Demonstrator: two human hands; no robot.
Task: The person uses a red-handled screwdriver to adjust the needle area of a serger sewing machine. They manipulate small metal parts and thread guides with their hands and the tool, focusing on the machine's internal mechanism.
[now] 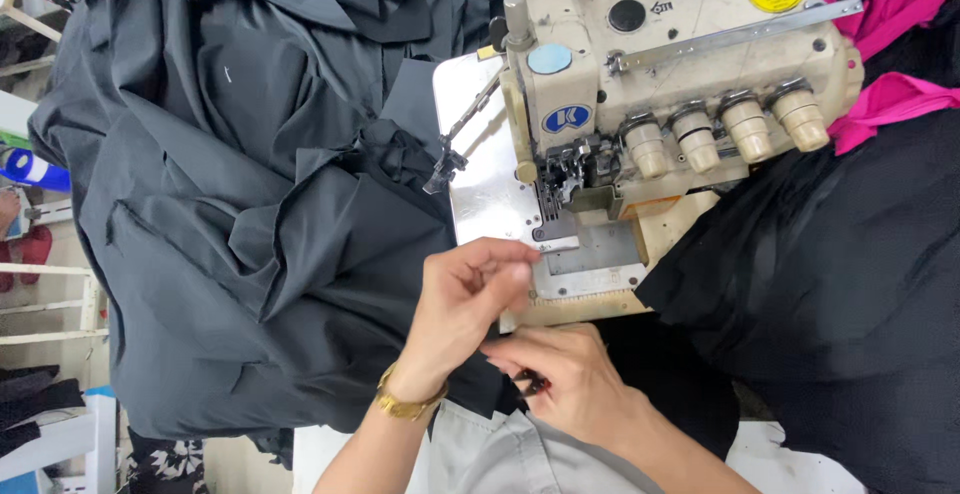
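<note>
My left hand (465,299), with a gold watch (405,404) on its wrist, pinches the edge of the dark grey fabric (240,204) just in front of the sewing machine's presser foot (555,219). Close below it, my right hand (570,374) grips a small dark tool (533,385), likely thread snips, at the same fabric edge. The cream overlock sewing machine (670,74) stands behind both hands, with several tension knobs along its front. A metal needle plate (490,194) shows between fabric and machine.
A large heap of dark grey fabric fills the left half. Black cloth (830,284) lies at the right, with pink cloth (895,54) behind it. White shelving (50,304) and red footwear show at the far left edge.
</note>
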